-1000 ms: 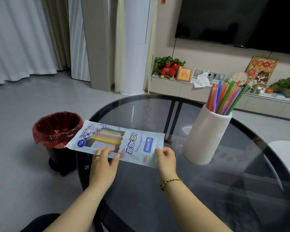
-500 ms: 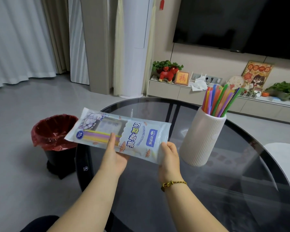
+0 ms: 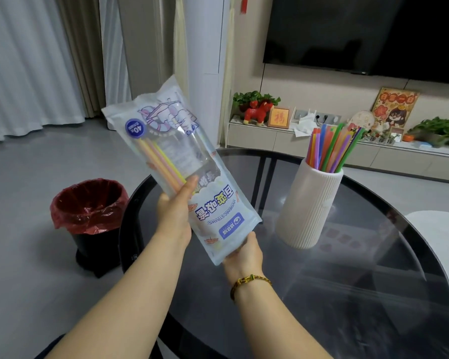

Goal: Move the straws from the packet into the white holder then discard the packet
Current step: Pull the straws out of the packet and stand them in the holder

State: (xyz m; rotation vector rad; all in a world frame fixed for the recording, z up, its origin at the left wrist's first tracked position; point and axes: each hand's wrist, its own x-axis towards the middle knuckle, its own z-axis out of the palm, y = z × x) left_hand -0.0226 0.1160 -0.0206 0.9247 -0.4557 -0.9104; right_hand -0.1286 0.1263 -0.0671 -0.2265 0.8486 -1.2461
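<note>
1. Left hand (image 3: 175,218) grips the printed plastic straw packet (image 3: 215,211) mid-body; right hand (image 3: 244,255) holds its lower end.
2. Packet is tilted up above the dark glass bench (image 3: 347,294), pastel straws (image 3: 161,159) inside.
3. Probably light, floppy, slippery: grip the edges.
4. White ribbed holder (image 3: 309,211) nearby.

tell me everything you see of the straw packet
The straw packet is a long pale plastic pouch with blue print upside down and a clear window showing yellow and pink straws. It is held steeply tilted above the glass table; the left hand grips its middle, the right hand its lower end.
</note>
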